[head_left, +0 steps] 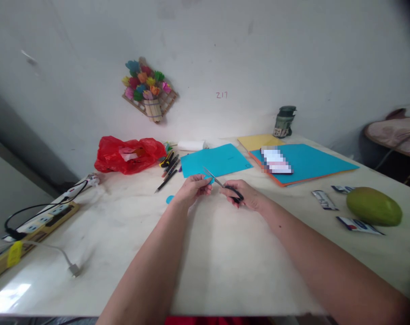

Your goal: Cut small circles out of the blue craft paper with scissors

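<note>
My left hand (pixel 195 189) pinches a small piece of blue paper (pixel 209 179) above the middle of the table. In my right hand (pixel 241 194) is a pair of scissors (pixel 232 193) with black handles. The scissor blades point up and left and lie at the blue piece; whether they touch it I cannot tell. Just behind the hands lies a larger blue paper sheet (pixel 214 160), with a small circle drawn near its right corner. A small round blue paper piece (pixel 170 199) rests on the table, left of my left hand and partly hidden by the arm.
Several pens (pixel 169 174) and a red plastic bag (pixel 128 155) lie at back left. A power strip (pixel 45 221) runs along the left edge. To the right are stacked coloured sheets (pixel 321 162), a phone (pixel 277 161), small packets (pixel 324 200), a green mango-like fruit (pixel 374 206) and a bottle (pixel 284 122).
</note>
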